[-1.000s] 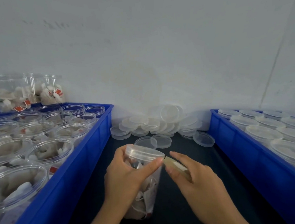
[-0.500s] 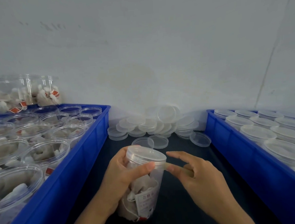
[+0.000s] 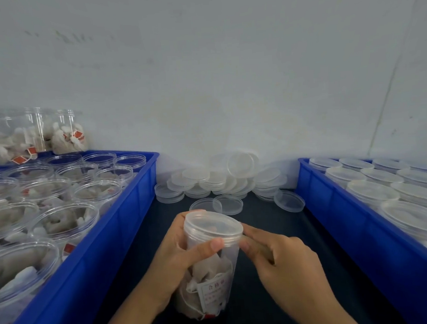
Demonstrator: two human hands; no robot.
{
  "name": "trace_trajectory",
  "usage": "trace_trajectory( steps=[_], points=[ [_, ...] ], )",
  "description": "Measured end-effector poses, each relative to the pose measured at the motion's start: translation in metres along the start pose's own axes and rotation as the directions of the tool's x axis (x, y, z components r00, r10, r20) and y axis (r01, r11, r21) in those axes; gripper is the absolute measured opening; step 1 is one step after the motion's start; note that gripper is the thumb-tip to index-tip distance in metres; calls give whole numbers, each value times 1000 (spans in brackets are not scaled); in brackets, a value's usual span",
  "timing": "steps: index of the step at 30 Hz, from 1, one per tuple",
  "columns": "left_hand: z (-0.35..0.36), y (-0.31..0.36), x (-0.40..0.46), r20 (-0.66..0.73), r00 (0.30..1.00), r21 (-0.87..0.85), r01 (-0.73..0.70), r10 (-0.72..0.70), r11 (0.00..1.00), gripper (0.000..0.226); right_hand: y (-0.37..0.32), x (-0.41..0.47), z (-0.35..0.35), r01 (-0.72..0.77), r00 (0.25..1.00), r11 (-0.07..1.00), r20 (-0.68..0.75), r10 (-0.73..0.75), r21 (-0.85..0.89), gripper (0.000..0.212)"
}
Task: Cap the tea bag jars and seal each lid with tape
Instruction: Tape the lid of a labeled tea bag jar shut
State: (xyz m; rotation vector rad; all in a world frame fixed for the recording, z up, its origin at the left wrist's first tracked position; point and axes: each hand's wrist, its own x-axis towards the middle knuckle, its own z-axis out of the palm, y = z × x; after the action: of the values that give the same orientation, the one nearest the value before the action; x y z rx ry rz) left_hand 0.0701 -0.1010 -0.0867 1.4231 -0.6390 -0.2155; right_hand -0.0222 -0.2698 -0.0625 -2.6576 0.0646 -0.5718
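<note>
The left hand (image 3: pixel 174 262) gripped a clear jar (image 3: pixel 210 269) of tea bags just above the dark tabletop (image 3: pixel 277 233), between the two blue bins, its thumb lying across the wall just under the lid (image 3: pixel 213 227), which sat on the mouth. The right hand (image 3: pixel 284 266) pinched a pale strip, apparently tape (image 3: pixel 256 245), its fingertips touching the lid's rim on the right side. A white slip (image 3: pixel 214 293) inside the jar bore red printed characters too blurred to read; red tags showed at the bottom. The left blue bin (image 3: pixel 125 220) held open jars of tea bags, the right blue bin (image 3: pixel 338 203) held capped jars, and loose lids (image 3: pixel 224 181) were heaped against the wall (image 3: pixel 200 73) behind.
</note>
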Motion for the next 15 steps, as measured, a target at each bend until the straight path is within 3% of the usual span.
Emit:
trace_trajectory(
  steps=[7, 15],
  points=[
    [-1, 8, -2, -14, 991, 298, -123, 133, 946, 85, -3, -5, 3, 37, 999, 996, -32, -39, -80, 46],
    [-12, 4, 2, -13, 995, 152, -99, 102, 983, 84, -9, -6, -9, 74, 997, 994, -22, -76, -81, 41]
  ],
)
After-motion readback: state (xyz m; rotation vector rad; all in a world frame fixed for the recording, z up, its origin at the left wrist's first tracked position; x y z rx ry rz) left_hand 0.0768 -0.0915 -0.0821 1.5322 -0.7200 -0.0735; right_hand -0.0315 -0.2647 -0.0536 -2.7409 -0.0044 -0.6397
